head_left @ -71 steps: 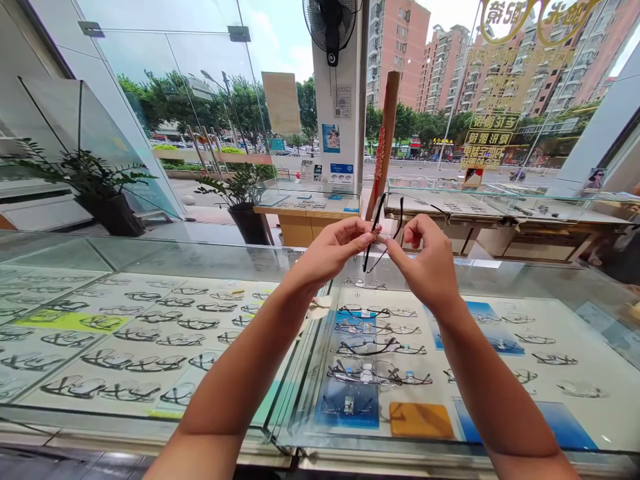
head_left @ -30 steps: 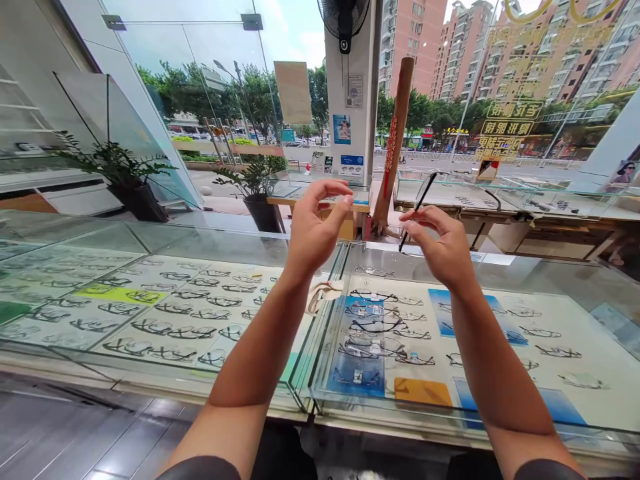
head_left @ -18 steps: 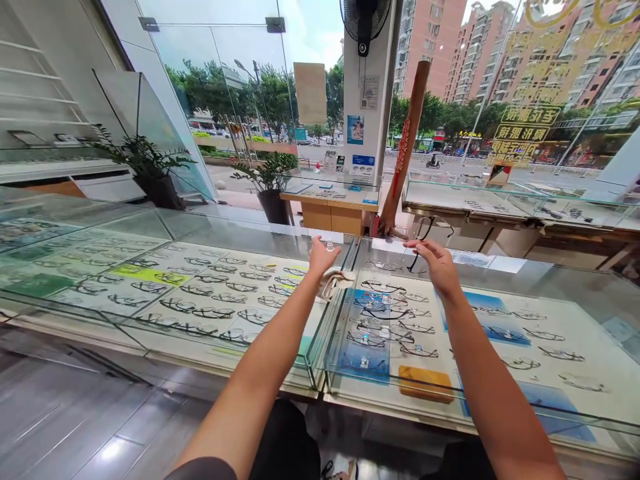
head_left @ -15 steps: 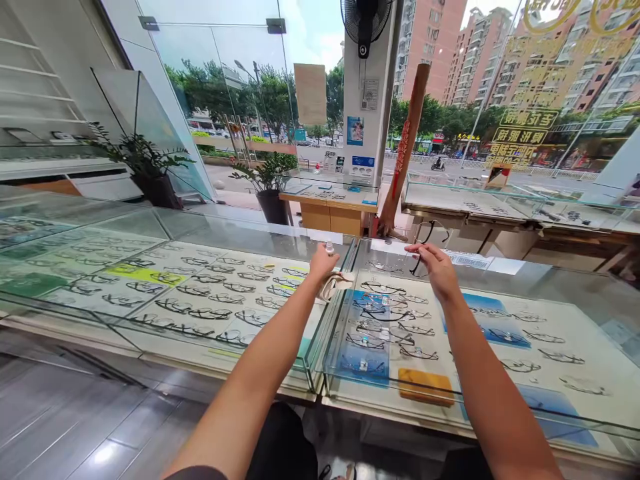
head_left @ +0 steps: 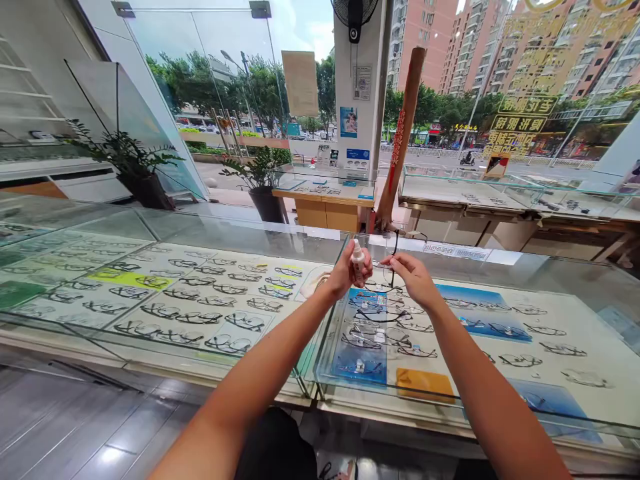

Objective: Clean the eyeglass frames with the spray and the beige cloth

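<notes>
A small white spray bottle (head_left: pixel 358 261) stands upright in my left hand (head_left: pixel 345 272), which is closed around it above the glass counter (head_left: pixel 280 248). My right hand (head_left: pixel 411 279) pinches a pair of eyeglasses (head_left: pixel 394 257) with dark thin temples, held up over the right showcase, close to the bottle. The two hands are a short gap apart. Partly behind my left wrist, a pale cloth (head_left: pixel 314 284) lies on the counter top. Beneath the glass, several rows of eyeglass frames (head_left: pixel 245 322) are laid out.
An orange-yellow block (head_left: pixel 425 385) lies in the right showcase. Beyond the counter are a potted plant (head_left: pixel 265 193), a wooden post (head_left: pixel 406 127), a small display table (head_left: pixel 325 195) and another glass showcase (head_left: pixel 525 193). A wall fan (head_left: pixel 355 17) hangs above.
My left hand has lifted the bottle off to the right, away from the cloth. My right hand has moved left with the eyeglasses, so both hands are closer together. The view has shifted slightly.
</notes>
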A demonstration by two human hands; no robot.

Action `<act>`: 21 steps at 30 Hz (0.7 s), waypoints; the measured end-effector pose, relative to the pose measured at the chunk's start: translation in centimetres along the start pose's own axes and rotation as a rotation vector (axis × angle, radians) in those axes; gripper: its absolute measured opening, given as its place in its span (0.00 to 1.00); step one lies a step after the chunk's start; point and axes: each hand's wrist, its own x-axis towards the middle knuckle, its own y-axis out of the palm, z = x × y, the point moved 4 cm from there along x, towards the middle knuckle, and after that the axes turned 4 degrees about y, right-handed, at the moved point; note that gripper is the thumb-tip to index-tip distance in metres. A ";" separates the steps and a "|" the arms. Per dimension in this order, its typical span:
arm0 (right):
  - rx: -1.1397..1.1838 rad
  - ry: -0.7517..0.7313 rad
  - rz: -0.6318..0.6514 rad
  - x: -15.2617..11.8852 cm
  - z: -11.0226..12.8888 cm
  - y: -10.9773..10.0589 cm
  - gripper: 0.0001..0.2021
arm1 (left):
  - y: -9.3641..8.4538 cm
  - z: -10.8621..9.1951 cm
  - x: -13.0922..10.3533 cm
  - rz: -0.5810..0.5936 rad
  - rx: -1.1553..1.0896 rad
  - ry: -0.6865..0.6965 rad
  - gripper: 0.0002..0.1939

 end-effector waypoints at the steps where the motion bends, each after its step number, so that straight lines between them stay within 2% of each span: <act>1: -0.001 0.001 0.022 -0.1 0.1 0.3 0.20 | 0.3 -0.1 -0.2 0.028 -0.042 -0.025 0.36; 7: -0.020 0.000 0.087 -1.0 1.3 1.7 0.21 | 0.0 -0.2 -0.5 0.114 -0.088 -0.124 0.41; 10: -0.017 -0.007 0.126 -1.3 1.9 2.4 0.22 | -0.5 0.2 -0.4 0.055 0.024 -0.120 0.40; 14: 0.000 -0.015 0.179 -1.7 2.5 3.2 0.22 | -1.1 0.5 -0.2 -0.073 0.252 -0.039 0.38; 17: 0.024 -0.028 0.219 -1.9 2.7 3.6 0.21 | -1.2 0.6 0.0 -0.086 0.364 0.008 0.36; 21: 0.017 -0.034 0.232 -1.9 2.6 3.6 0.21 | -1.1 0.5 0.1 -0.086 0.371 0.041 0.33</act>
